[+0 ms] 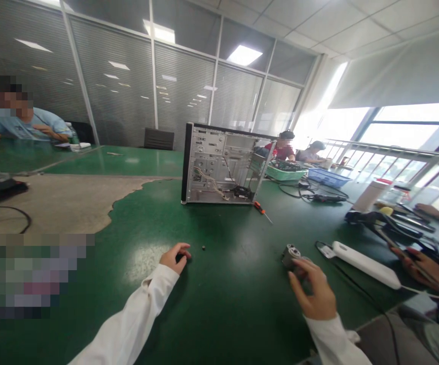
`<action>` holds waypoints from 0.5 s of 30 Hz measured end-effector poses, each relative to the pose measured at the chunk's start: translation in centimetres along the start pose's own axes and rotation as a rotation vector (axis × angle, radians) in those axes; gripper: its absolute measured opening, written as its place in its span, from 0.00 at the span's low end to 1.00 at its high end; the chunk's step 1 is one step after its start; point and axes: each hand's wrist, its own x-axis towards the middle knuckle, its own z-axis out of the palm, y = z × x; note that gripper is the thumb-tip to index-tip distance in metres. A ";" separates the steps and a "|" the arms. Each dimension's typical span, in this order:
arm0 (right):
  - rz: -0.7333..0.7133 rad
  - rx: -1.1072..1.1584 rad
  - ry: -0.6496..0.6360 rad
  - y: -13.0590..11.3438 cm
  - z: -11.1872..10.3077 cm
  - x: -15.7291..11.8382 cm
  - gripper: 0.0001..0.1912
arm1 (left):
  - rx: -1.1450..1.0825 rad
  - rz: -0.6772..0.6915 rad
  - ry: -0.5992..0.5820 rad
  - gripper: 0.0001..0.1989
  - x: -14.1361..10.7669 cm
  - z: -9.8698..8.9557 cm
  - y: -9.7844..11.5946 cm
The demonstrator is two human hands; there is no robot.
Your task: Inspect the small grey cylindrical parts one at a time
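My right hand (315,290) reaches over the table at the lower right, its fingers closed around the near side of a small silvery metal part (291,255) with round features on top. Those fingers hide some of the part. On the left, my left hand (176,257) rests on the green tabletop, loosely curled with thumb and fingers apart; I make out nothing in it. Just right of its fingertips lies a tiny dark piece (203,248), too small to name. Beyond both hands stands an open computer case (223,165) with loose cables inside. An orange-handled screwdriver (259,208) lies by its right corner.
A white power strip (366,264) and its cables lie to the right, near another person's hand (417,266). Green (288,175) and blue baskets (329,177) stand at the far right. A torn tan covering (71,197) lies at the left. Several people sit around.
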 end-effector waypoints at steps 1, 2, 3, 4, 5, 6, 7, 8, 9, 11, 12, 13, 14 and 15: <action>-0.089 0.099 -0.150 -1.5 1.0 0.5 0.15 | 0.005 -0.006 0.001 0.15 0.0 -0.1 0.1; -0.141 0.168 -0.306 -3.1 2.1 0.9 0.17 | 0.010 -0.009 -0.005 0.15 0.0 -0.1 0.1; -0.188 0.210 -0.438 -4.6 3.5 1.4 0.20 | 0.015 -0.010 -0.012 0.15 0.0 -0.2 0.1; -0.207 0.222 -0.513 -6.0 4.9 1.8 0.24 | 0.019 -0.010 -0.017 0.15 -0.1 -0.3 0.1; -0.254 0.230 -0.579 -7.3 6.5 2.2 0.26 | 0.022 -0.006 -0.025 0.15 -0.1 -0.3 0.1; -0.299 0.225 -0.628 -8.4 8.1 2.6 0.28 | 0.023 0.002 -0.033 0.15 -0.2 -0.4 0.1; -0.340 0.206 -0.661 -9.2 9.7 3.0 0.28 | 0.024 0.011 -0.034 0.15 -0.2 -0.4 0.1; -0.370 0.176 -0.673 -9.9 11.3 3.4 0.27 | 0.027 0.019 -0.028 0.15 -0.2 -0.4 0.1; -0.398 0.149 -0.669 -10.4 12.7 3.7 0.24 | 0.032 0.024 -0.015 0.15 -0.3 -0.3 0.1; -0.448 0.120 -0.638 -11.0 15.1 4.3 0.19 | 0.043 0.022 0.008 0.15 -0.3 -0.2 0.1; -0.471 0.119 -0.622 -11.1 15.9 4.5 0.16 | 0.047 0.016 0.018 0.15 -0.3 -0.2 0.1; -0.490 0.123 -0.611 -11.0 16.5 4.6 0.15 | 0.048 0.012 0.020 0.15 -0.3 -0.1 0.2; -0.502 0.127 -0.604 -10.9 16.7 4.6 0.14 | 0.045 0.011 0.017 0.15 -0.3 -0.1 0.2; -0.508 0.128 -0.598 -10.7 16.6 4.5 0.14 | 0.040 0.012 0.015 0.15 -0.3 -0.1 0.2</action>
